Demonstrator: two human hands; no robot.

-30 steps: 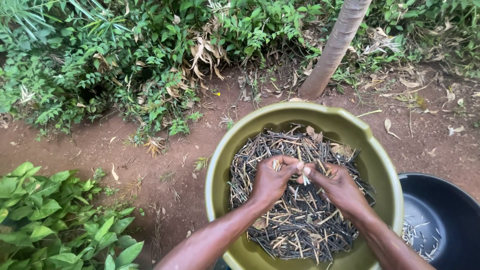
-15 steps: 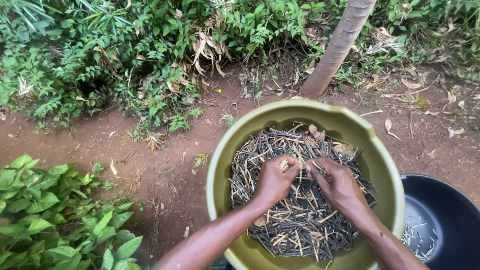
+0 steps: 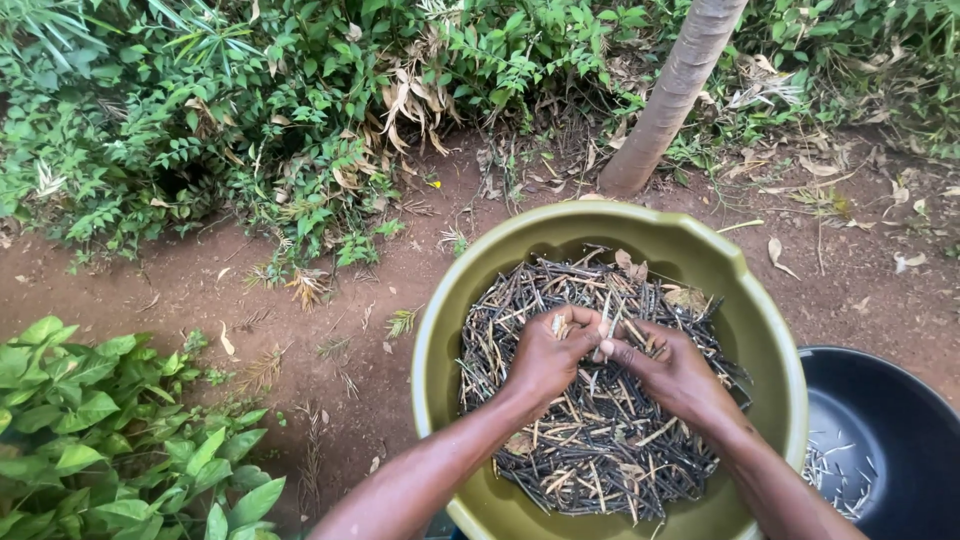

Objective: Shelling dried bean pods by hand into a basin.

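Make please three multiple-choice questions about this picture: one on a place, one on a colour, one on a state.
1. Where is the dark basin relative to the green basin?
A. At its right
B. At its left
C. Inside it

2. What colour is the basin under both hands?
A. Red
B. Olive green
C. White

3. How do the left hand and right hand stand?
A. Far apart on the rim
B. Close together over the dry pods, fingers pinching a pale strip
C. Flat on the soil

Answers:
1. A, its dark rim shows past the green basin's right side.
2. B, its wall is olive.
3. B, the fingertips meet above the pile.
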